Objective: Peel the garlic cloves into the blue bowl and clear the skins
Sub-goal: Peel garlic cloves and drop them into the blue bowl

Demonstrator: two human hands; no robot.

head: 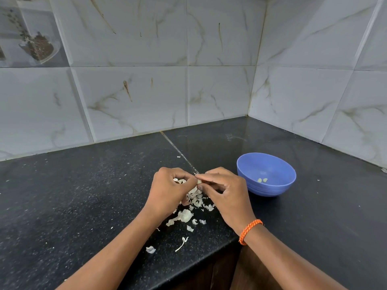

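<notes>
Both hands meet just left of the round blue plastic bowl (266,174), low over the speckled black stone countertop (83,195). The left hand (169,189) has its fingers curled in, pinching one end of a small pale garlic clove (199,181), with a scrap of white skin showing inside its grip. The right hand (224,190) comes in from the bowl's side, thumb and forefinger nipped onto the other end of that same clove, the remaining fingers folded under. So the clove sits between the two sets of fingertips, above the counter, near the bowl's left rim but not touching it. Inside the bowl, two small peeled yellowish garlic pieces (262,180) lie side by side on the bottom. Beneath and in front of the hands, left of the bowl, a loose heap of papery white garlic skins (195,200) spreads across the counter, with stray flakes trailing toward the counter's near edge, farther from the bowl. A braided orange thread bracelet (250,231) circles the right wrist. Behind the bowl, grey marbled wall tiles (219,91) meet in a corner.
</notes>
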